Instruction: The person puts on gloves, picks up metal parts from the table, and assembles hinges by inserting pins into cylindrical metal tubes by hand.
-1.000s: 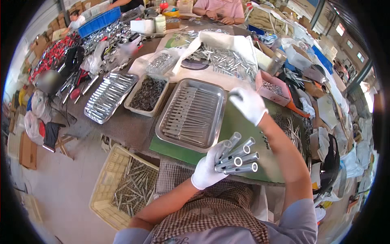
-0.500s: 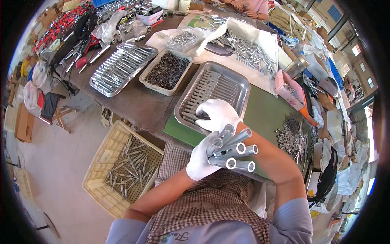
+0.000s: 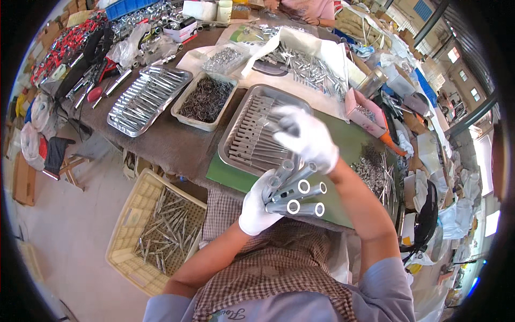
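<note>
My left hand (image 3: 256, 208), in a white glove, is closed round a bundle of several hollow metal tubes (image 3: 303, 209). Their round open ends point to the right. My right hand (image 3: 307, 140), also gloved in white, hovers over the right part of a metal tray (image 3: 234, 121). Motion smears its fingers, so whether they hold anything is unclear. Inside the tray, slotted metal rods (image 3: 248, 140) lie side by side in a row, partly hidden by the right hand. The tray rests on a green mat (image 3: 225, 174) at the table's near edge.
Left of the tray stand a tub of dark small parts (image 3: 203, 101) and a tray of shiny rods (image 3: 147, 99). A pink bin (image 3: 365, 114) and a pile of small metal parts (image 3: 370, 174) are on the right. Below, a yellow crate (image 3: 126, 236) holds loose rods. Another person (image 3: 308, 11) sits opposite.
My right hand has lifted off the rods at the tray's near left and moved up and right across it. My left hand keeps its grip on the tubes. The whole view has shifted slightly.
</note>
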{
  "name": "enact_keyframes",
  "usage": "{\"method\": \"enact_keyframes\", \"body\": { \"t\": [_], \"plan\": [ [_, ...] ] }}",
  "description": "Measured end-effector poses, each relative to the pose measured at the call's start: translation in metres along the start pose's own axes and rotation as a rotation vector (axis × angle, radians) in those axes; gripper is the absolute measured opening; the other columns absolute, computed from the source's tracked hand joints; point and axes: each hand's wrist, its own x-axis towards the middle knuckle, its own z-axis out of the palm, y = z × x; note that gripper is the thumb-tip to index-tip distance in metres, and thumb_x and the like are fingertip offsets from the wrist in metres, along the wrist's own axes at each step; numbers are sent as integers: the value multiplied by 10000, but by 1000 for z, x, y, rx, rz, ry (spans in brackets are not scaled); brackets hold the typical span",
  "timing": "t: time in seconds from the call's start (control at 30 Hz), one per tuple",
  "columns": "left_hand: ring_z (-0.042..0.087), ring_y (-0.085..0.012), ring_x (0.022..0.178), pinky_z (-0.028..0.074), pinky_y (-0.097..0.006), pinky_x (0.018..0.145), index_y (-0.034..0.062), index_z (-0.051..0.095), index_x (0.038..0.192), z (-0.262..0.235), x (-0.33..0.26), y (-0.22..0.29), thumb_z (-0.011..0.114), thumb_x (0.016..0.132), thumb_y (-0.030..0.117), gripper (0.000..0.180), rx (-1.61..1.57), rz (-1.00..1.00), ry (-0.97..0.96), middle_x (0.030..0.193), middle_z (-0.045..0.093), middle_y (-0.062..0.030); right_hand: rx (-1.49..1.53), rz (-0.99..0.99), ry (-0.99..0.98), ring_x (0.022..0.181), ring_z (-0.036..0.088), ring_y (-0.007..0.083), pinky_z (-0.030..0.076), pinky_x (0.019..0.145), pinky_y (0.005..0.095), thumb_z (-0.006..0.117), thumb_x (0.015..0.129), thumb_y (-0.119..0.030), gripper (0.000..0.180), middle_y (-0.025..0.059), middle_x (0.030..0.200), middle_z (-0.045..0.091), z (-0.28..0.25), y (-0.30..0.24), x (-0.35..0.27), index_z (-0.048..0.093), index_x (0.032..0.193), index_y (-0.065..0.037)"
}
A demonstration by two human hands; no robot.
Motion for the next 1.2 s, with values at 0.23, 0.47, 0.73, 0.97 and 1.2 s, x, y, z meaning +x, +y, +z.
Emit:
{"method": "enact_keyframes", "body": {
  "t": [0.23, 0.47, 0.73, 0.97, 1.2],
  "plan": [
    [672, -318, 966, 543, -373, 815, -28, 400, 1306, -15, 3, -18, 850, 682, 182, 797, 324, 297, -57, 1089, 658, -173, 633, -185, 229, 771, 577, 145, 510, 709, 268, 556, 823, -39, 757, 117, 936, 586, -65, -65, -35, 197, 1490, -24],
    [678, -323, 946, 550, -375, 800, -39, 431, 1281, -17, 6, -16, 860, 656, 221, 802, 446, 299, -105, 1099, 660, -174, 456, -236, 93, 921, 626, 167, 523, 788, 308, 662, 798, 34, 598, 109, 1245, 561, -36, -41, -51, 436, 1349, -22],
    [689, -330, 887, 559, -369, 753, -34, 448, 1277, -15, 3, 0, 864, 634, 244, 815, 532, 307, -149, 1049, 680, -160, 254, -357, 78, 891, 664, 180, 529, 786, 314, 692, 769, 33, 464, 115, 1113, 613, -29, -31, -64, 527, 1200, -15],
    [690, -342, 843, 564, -386, 718, -27, 436, 1292, -17, 4, -11, 828, 657, 224, 787, 518, 382, -152, 1028, 689, -154, 78, -357, 94, 857, 682, 230, 537, 758, 326, 714, 734, -4, 445, 120, 998, 672, -34, -38, -60, 578, 1155, -53],
    [683, -357, 862, 560, -387, 737, -19, 420, 1311, -16, 9, -5, 818, 673, 222, 790, 572, 363, -180, 1034, 684, -167, 173, -304, 143, 828, 683, 238, 537, 748, 329, 716, 733, -22, 426, 103, 934, 686, -35, -40, -57, 589, 1138, -55]
  ]
}}
